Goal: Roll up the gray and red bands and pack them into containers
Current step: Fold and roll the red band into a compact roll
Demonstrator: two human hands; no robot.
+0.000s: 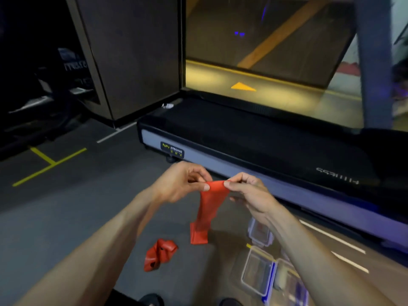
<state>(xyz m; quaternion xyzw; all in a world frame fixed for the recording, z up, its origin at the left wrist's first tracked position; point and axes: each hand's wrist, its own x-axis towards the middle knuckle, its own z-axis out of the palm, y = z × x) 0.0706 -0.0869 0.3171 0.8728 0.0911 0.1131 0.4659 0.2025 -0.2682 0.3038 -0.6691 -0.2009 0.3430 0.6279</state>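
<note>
A red band point(209, 208) hangs down from both my hands, its folded lower end resting on the floor. My left hand point(183, 182) pinches its top left corner and my right hand point(249, 193) pinches the top right corner. A second red band point(160, 253) lies crumpled on the floor below my left forearm. A clear container point(260, 234) sits on the floor under my right wrist, with something red inside. Another clear container point(258, 272) with a blue clip lies open nearer to me. No gray band shows.
A black treadmill deck point(254, 138) with a grey side rail runs across just beyond my hands. A dark pillar point(132, 58) stands at the back left. Yellow lines point(48, 164) mark the grey floor to the left. My shoes point(152, 300) show at the bottom edge.
</note>
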